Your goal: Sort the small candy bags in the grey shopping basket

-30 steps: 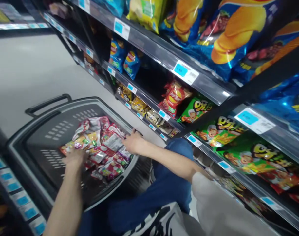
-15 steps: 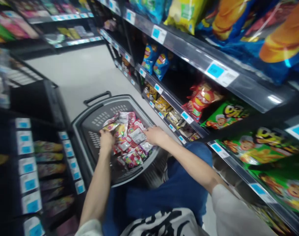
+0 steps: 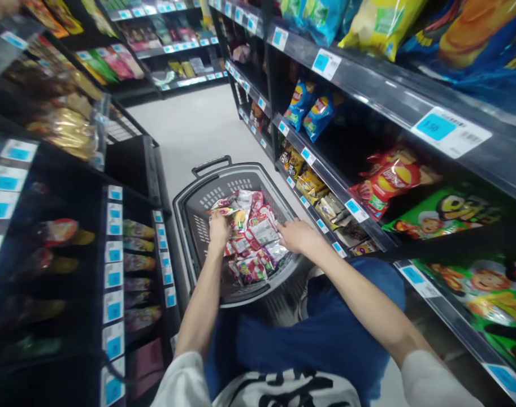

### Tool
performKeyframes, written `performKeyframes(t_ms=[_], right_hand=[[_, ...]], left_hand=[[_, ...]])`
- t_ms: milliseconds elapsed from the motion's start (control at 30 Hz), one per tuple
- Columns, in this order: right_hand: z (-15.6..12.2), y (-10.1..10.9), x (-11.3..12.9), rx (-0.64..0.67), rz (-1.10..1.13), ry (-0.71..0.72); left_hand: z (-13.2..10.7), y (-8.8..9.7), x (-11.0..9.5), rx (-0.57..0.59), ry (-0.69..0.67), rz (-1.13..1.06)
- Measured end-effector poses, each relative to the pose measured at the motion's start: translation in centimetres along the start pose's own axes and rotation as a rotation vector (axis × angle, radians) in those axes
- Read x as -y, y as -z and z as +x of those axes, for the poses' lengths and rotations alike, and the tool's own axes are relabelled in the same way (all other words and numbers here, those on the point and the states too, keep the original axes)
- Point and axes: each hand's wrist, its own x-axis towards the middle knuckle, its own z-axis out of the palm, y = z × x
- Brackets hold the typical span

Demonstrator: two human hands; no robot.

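Note:
A grey shopping basket [image 3: 185, 198] stands on the floor between the shelves, in front of my bent knees. Inside lies a loose pile of small shiny snack packets [image 3: 253, 237], mostly red, white and pink. My left hand [image 3: 219, 230] reaches in at the left of the pile, its fingers closed on a snack packet [image 3: 224, 211] with some yellow and orange on it. From the right, my right hand [image 3: 299, 236] comes over the basket's rim, its fingers stretched out against the packets at the pile's right edge. Its fingertips are partly blurred.
Shelves on the right hold red chip bags [image 3: 395, 181], blue chip bags [image 3: 319, 116] and green snack bags [image 3: 446, 212]. A dark rack [image 3: 113, 294] with price tags and hanging packets stands close on the left. Pale floor [image 3: 190, 121] runs beyond the basket to further shelves.
The camera view has swung left, so the basket and shelves appear further right and more of the left rack shows. Both hands stay at nearly the same places on the packets.

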Motion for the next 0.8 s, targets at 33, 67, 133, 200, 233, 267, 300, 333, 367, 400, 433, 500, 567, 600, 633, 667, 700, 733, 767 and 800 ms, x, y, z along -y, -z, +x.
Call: performKeyframes(t_ms=[33,67,133,200,233,267,300,333,367,400,433,500,567,600,633,667,700,733,767,800], right_hand=[[0.0,0.0,0.1,0.001,-0.003,0.0],[0.0,0.0,0.1,0.002,-0.006,0.0],[0.0,0.0,0.2,0.004,-0.012,0.0],[0.0,0.1,0.2,0.005,-0.016,-0.001],[0.0,0.1,0.2,0.006,-0.017,0.0],[0.0,0.2,0.2,0.005,-0.017,0.001],[0.1,0.2,0.2,0.004,-0.017,0.002],[0.1,0.2,0.2,0.003,-0.016,0.003],[0.2,0.1,0.2,0.001,-0.015,0.004],[0.2,0.1,0.2,-0.002,-0.013,0.005],[0.3,0.0,0.2,-0.005,-0.011,0.007],[0.4,-0.1,0.1,-0.017,-0.007,0.011],[0.4,-0.3,0.2,-0.037,0.0,0.014],[0.4,-0.4,0.2,-0.052,0.006,0.013],[0.5,-0.5,0.3,-0.073,0.012,0.012],[0.6,-0.5,0.4,-0.103,0.019,0.013],[0.7,-0.5,0.5,-0.14,0.023,0.014],[0.9,-0.6,0.6,-0.194,0.026,0.019],[1.2,-0.5,0.7,-0.272,0.033,0.031],[1.4,-0.5,0.8,-0.37,0.044,0.051]], left_hand=[[0.0,0.3,-0.1,-0.03,0.021,-0.033],[0.1,0.5,-0.3,-0.056,0.03,-0.066],[0.1,1.1,-0.7,-0.105,0.02,-0.143],[0.2,1.5,-1.0,-0.154,0.002,-0.231],[0.2,1.6,-1.1,-0.176,-0.005,-0.278],[0.3,1.6,-1.2,-0.193,-0.008,-0.325],[0.3,1.5,-1.3,-0.206,-0.009,-0.374],[0.4,1.4,-1.4,-0.213,-0.004,-0.423],[0.4,1.2,-1.6,-0.215,0.005,-0.472],[0.5,0.9,-1.7,-0.209,0.014,-0.522],[0.5,0.7,-1.9,-0.198,0.02,-0.572],[0.3,0.5,-2.4,-0.171,0.014,-0.678],[0.1,0.8,-3.0,-0.157,-0.016,-0.804],[0.0,1.1,-3.3,-0.154,-0.037,-0.877],[-0.2,1.5,-3.6,-0.15,-0.06,-0.956],[-0.4,2.0,-3.9,-0.139,-0.088,-1.04],[-0.6,2.4,-4.3,-0.116,-0.116,-1.124],[-0.9,2.7,-4.6,-0.083,-0.145,-1.203],[-1.3,3.0,-5.0,-0.041,-0.173,-1.274],[-1.7,3.1,-5.3,0.005,-0.198,-1.334]])
